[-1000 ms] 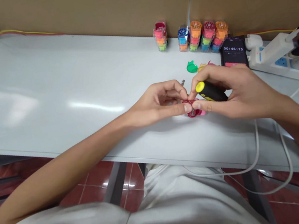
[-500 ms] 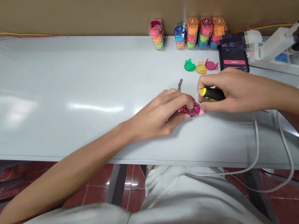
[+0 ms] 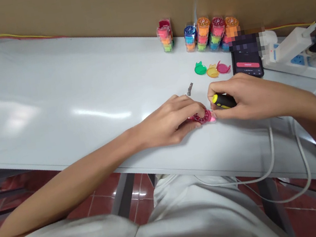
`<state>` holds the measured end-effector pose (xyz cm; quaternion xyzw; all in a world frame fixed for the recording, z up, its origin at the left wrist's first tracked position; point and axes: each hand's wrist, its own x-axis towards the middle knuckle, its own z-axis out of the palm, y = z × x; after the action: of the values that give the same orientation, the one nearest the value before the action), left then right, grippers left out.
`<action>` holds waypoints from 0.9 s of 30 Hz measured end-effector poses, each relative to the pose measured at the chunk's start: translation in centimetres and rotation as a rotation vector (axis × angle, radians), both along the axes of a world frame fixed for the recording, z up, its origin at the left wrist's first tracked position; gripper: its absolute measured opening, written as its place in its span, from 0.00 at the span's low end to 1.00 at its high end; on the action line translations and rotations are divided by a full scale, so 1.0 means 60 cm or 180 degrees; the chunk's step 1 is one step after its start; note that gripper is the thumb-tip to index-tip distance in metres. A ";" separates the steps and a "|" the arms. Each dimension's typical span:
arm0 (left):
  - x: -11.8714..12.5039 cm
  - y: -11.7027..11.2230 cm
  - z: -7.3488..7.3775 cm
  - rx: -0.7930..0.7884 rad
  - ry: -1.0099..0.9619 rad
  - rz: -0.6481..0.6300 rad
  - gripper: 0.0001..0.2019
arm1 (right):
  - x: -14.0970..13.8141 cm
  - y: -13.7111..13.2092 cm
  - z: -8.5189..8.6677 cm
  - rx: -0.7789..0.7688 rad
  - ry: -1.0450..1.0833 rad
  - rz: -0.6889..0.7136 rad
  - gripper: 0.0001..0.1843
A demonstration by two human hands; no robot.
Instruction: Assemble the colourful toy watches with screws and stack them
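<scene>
My left hand [image 3: 171, 122] rests on the white table [image 3: 53, 107], its fingers pinched round a small round pink plastic toy [image 3: 203, 117]. My right hand [image 3: 248, 95] is closed on a black screwdriver with a yellow end [image 3: 223, 100], which points left at the toy. Both hands meet at the toy near the table's front edge. A small metal piece [image 3: 190, 88] lies just behind my left hand.
Green, yellow and pink flat plastic lids [image 3: 212, 69] lie behind my right hand. Stacks of coloured toys [image 3: 207, 34] stand along the cardboard wall [image 3: 97, 7]. A phone [image 3: 247, 61], a power strip [image 3: 299, 58] and white cables [image 3: 273, 155] are at the right.
Both hands lowered from a raised pinch down onto the table with the toy. My view shifted a little, which uncovered the lids behind the right hand. Since half a second ago, nearly nothing moved.
</scene>
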<state>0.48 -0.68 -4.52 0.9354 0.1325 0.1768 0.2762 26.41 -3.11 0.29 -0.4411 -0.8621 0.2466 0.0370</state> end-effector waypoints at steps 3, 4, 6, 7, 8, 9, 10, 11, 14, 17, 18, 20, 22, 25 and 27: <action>-0.001 -0.001 0.002 0.0032 0.0022 0.0063 0.08 | 0.001 0.001 -0.001 0.0032 -0.0023 0.0003 0.12; -0.002 -0.001 0.003 0.0026 0.0043 0.0069 0.08 | 0.002 0.001 -0.002 0.0041 -0.0039 0.0005 0.11; -0.005 -0.001 0.007 0.0005 0.0083 0.0032 0.09 | 0.004 0.002 -0.002 0.0049 -0.0095 -0.0019 0.11; -0.006 0.000 0.009 -0.0001 0.0100 -0.0010 0.09 | 0.004 0.003 -0.002 0.0057 -0.0130 -0.0050 0.11; -0.008 0.000 0.011 -0.0002 0.0117 -0.0066 0.11 | 0.005 0.003 -0.002 0.0064 -0.0169 -0.0085 0.12; -0.009 0.000 0.013 -0.0001 0.0134 -0.0132 0.12 | 0.005 0.004 -0.002 0.0079 -0.0208 -0.0124 0.12; -0.010 0.000 0.014 0.0006 0.0146 -0.0195 0.14 | 0.005 0.004 -0.003 0.0100 -0.0242 -0.0158 0.13; -0.011 0.000 0.016 0.0019 0.0154 -0.0250 0.15 | 0.005 0.005 -0.004 0.0121 -0.0261 -0.0180 0.14; -0.010 -0.001 0.015 0.0149 0.0160 -0.0297 0.18 | 0.003 0.005 -0.006 0.0073 -0.0181 -0.0139 0.14; -0.008 -0.004 0.010 0.0358 0.0232 -0.0217 0.21 | 0.001 0.004 -0.006 -0.0105 0.0050 -0.0127 0.12; -0.007 -0.006 0.008 0.0418 0.0244 -0.0161 0.22 | 0.001 0.004 -0.005 -0.0158 0.0132 -0.0160 0.11; -0.004 -0.010 0.003 0.0495 0.0255 -0.0048 0.24 | 0.001 0.005 -0.002 -0.0276 0.0277 -0.0245 0.08; 0.000 -0.014 -0.001 0.0516 0.0274 -0.0015 0.24 | 0.000 0.006 0.000 -0.0420 0.0390 -0.0289 0.07; 0.006 -0.020 -0.001 0.0540 0.0304 -0.0110 0.23 | -0.001 0.005 0.002 -0.0557 0.0523 -0.0333 0.06; 0.006 -0.016 0.006 0.0622 0.0253 -0.0142 0.22 | 0.001 -0.001 0.001 -0.0615 0.0575 -0.0407 0.05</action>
<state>0.86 -1.66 -4.16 0.9668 0.1045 0.1454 0.1821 26.46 -3.17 0.35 -0.4726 -0.7977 0.3643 0.0875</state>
